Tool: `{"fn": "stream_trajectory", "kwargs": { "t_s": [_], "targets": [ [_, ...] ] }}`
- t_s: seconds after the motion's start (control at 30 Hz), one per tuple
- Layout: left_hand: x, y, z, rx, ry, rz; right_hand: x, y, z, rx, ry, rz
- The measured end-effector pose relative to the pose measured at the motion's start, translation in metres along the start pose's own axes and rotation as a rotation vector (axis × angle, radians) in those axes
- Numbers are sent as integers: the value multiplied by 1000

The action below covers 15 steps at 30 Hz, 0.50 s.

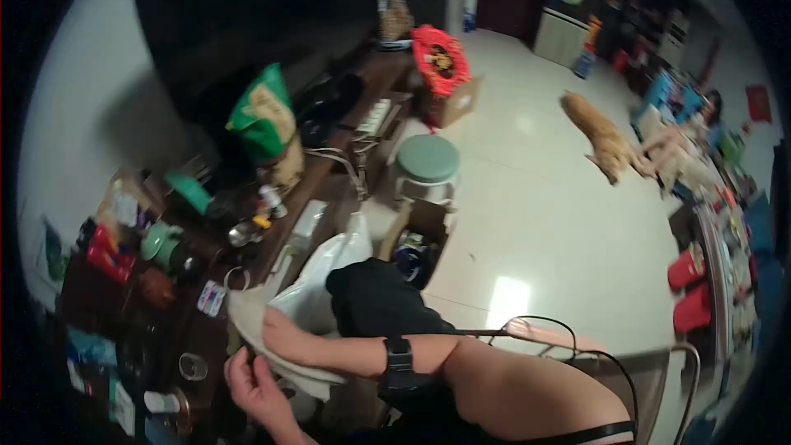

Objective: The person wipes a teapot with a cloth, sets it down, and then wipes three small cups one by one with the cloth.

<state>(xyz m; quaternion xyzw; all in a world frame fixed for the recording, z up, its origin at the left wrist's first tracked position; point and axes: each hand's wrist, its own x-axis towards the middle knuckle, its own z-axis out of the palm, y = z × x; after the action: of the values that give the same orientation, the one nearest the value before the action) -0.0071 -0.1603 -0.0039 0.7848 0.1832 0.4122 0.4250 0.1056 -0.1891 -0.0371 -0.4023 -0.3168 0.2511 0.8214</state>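
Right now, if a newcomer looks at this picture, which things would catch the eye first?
Probably the tan dog lying on the floor, upper right. Then the frilly red object by the cardboard box, top centre, and the green-topped bag before the dark screen, upper left. At lower left, the right hand is at a pale cloth, the left hand close by.
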Motion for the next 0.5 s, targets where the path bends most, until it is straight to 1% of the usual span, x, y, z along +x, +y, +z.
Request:
{"fn": "stream_trajectory", "kwargs": {
  "t_s": [0.03,0.1,0.13,0.17,0.2,0.23,0.27,0.3,0.37,0.4,0.47,0.5],
  "targets": [
    [-3,-14,-3,-46,-9,-29,-4,-4,0,192,0,64],
    [-5,-31,-13,-165,-55,-45,-15,-17,-1,163,-27,132],
    [-4,-27,-24,-162,-153,-100,-12,0,-6,275,-107,172],
    [-3,-27,-34,-155,-249,-155,-14,-19,-8,177,-153,282],
    [2,-13,-26,-172,-185,29,-18,-21,-9,97,-188,204],
    [-7,11,-37,61,-222,-114,-21,-23,-10,15,-226,129],
    [-8,11,-37,-5,-215,-84,-24,-34,-11,-62,-268,80],
    [-10,13,-37,-66,-206,-57,-25,-43,-13,-201,-323,-81],
    [-12,24,-35,-100,-239,-108,-37,-73,-14,-412,-449,-196],
    [-13,33,-34,-115,-251,-136,-41,-82,-12,-507,-456,-186],
    [-16,55,-25,-173,-224,-126,-46,-94,-10,-697,-472,-163],
    [-18,61,-21,-204,-208,-122,-47,-100,-9,-552,-487,-155]
  ]
}}
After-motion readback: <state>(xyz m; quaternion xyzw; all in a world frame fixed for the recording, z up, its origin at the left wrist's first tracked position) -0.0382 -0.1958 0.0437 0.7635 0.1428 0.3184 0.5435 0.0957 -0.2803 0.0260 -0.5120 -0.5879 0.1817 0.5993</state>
